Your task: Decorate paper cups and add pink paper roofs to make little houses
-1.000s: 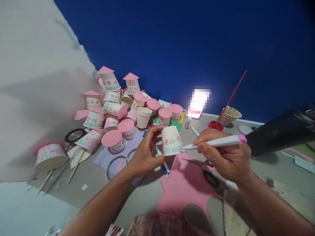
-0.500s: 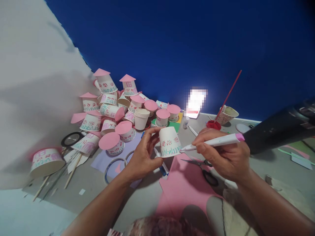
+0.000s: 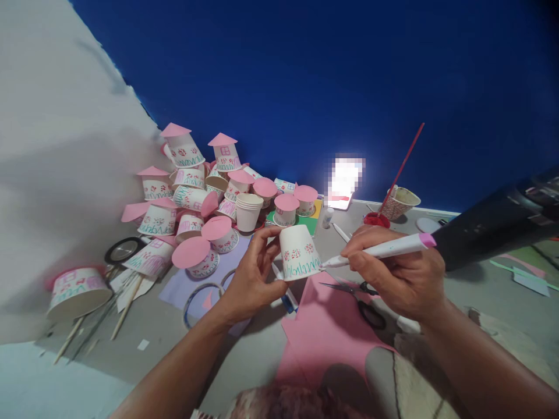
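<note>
An upside-down white paper cup (image 3: 299, 247) is held near the middle of the view by my left hand (image 3: 251, 279), its thumb and fingers closed round the cup's left side. Red flower marks and green grass strokes run round the cup. My right hand (image 3: 395, 267) grips a white marker (image 3: 388, 247) with a pink end, slanting down to the left. The marker's tip meets the cup's lower right edge. Beneath both hands lie pink paper (image 3: 325, 331) with rounded cut-outs and a pair of scissors (image 3: 371, 314) with dark handles.
Decorated paper cups with pink paper roofs (image 3: 192, 251) are heaped at the left, around a stack of plain cups (image 3: 248, 210). Tape rings (image 3: 198, 302) lie on purple paper. At the back stand a lit phone (image 3: 345, 183) and a patterned cup (image 3: 400, 203). A dark cylinder (image 3: 493, 227) juts in from the right.
The view has shifted slightly, so most things sit a little further left. Both hands keep their holds, and the marker tip stays at the cup's lower right edge.
</note>
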Tool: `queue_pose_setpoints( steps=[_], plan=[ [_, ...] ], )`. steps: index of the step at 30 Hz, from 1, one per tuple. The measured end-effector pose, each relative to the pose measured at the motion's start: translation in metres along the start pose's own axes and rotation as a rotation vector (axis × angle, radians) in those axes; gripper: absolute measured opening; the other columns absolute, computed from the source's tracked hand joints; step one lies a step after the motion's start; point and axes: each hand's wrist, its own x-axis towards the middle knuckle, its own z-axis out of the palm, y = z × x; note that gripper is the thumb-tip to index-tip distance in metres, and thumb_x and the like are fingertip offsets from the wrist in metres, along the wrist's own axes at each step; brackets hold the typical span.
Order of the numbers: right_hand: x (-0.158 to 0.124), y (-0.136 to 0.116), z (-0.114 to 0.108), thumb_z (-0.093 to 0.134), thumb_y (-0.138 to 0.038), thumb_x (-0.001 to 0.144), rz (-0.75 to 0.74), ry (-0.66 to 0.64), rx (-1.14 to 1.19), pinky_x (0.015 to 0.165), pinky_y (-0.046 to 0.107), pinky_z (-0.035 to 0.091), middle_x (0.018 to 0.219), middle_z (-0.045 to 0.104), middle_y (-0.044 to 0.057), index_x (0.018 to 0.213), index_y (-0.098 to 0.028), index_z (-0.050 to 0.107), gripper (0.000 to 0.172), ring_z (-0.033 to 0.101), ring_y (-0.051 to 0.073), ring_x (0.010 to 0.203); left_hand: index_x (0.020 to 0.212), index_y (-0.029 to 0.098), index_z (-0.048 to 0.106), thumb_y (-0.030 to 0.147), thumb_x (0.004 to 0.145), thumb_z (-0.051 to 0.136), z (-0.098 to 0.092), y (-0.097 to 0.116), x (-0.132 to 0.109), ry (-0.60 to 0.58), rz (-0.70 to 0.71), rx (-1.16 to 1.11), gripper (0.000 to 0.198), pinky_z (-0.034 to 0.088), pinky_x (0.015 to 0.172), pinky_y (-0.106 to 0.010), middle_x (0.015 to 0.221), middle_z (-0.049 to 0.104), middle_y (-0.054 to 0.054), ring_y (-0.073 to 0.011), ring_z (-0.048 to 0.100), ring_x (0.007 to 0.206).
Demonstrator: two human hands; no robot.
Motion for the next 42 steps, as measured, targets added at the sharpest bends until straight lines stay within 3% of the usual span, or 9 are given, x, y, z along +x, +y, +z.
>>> queue_pose_setpoints(
  steps=[7, 13, 19, 24, 30, 42],
  plan=[
    [0.0002, 0.0021, 0.0013, 0.063, -0.012, 0.097, 0.011, -0.057, 0.052, 0.059, 0.030, 0.054, 0.076, 0.073, 0.001, 0.092, -0.023, 0.072, 0.015, 0.066, 0.016, 0.064, 0.132, 0.031, 0.050, 0.012, 0.074, 0.081, 0.0002, -0.0001, -0.0001, 0.007, 0.001, -0.037, 0.069, 0.054, 0.096, -0.032, 0.135, 0.055, -0.007, -0.0217, 0.063, 0.120],
    [-0.0010, 0.0026, -0.0007, 0.065, -0.009, 0.095, 0.000, 0.060, 0.021, 0.056, 0.028, 0.053, 0.078, 0.074, 0.000, 0.092, -0.025, 0.072, 0.017, 0.067, 0.016, 0.065, 0.130, 0.032, 0.049, 0.023, 0.075, 0.086, 0.0031, 0.0015, 0.0011, 0.016, 0.016, -0.050, 0.067, 0.055, 0.094, -0.031, 0.133, 0.057, -0.006, -0.0226, 0.063, 0.123],
    [-0.0020, 0.0002, -0.0020, 0.066, -0.011, 0.095, -0.003, 0.098, 0.033, 0.055, 0.029, 0.053, 0.081, 0.076, 0.001, 0.096, -0.024, 0.075, 0.016, 0.068, 0.016, 0.064, 0.132, 0.034, 0.048, 0.040, 0.075, 0.091, 0.0024, 0.0001, 0.0048, 0.029, 0.037, -0.080, 0.072, 0.055, 0.104, -0.035, 0.142, 0.056, -0.008, -0.0275, 0.059, 0.136],
    [-0.0007, -0.0046, -0.0003, 0.067, -0.010, 0.095, -0.026, 0.135, 0.067, 0.055, 0.029, 0.055, 0.082, 0.077, 0.001, 0.096, -0.024, 0.075, 0.016, 0.068, 0.016, 0.063, 0.131, 0.033, 0.052, 0.031, 0.073, 0.094, 0.0031, 0.0004, 0.0051, 0.041, -0.005, -0.172, 0.072, 0.055, 0.103, -0.031, 0.143, 0.059, -0.007, -0.0269, 0.058, 0.139],
    [-0.0014, -0.0012, 0.0045, 0.067, -0.009, 0.095, -0.017, 0.071, 0.108, 0.061, 0.028, 0.056, 0.082, 0.075, 0.000, 0.098, -0.022, 0.074, 0.015, 0.068, 0.015, 0.068, 0.130, 0.032, 0.056, 0.021, 0.070, 0.095, 0.0067, 0.0043, 0.0033, 0.062, -0.040, -0.220, 0.072, 0.056, 0.098, -0.026, 0.137, 0.061, -0.005, -0.0250, 0.061, 0.133],
    [-0.0044, -0.0013, 0.0008, 0.067, -0.012, 0.096, 0.021, 0.140, 0.066, 0.056, 0.028, 0.053, 0.082, 0.076, -0.001, 0.097, -0.024, 0.074, 0.014, 0.067, 0.014, 0.064, 0.130, 0.032, 0.053, 0.023, 0.066, 0.098, 0.0058, 0.0018, 0.0055, 0.082, -0.060, -0.268, 0.079, 0.057, 0.096, -0.026, 0.138, 0.061, -0.006, -0.0221, 0.065, 0.126]
  ],
)
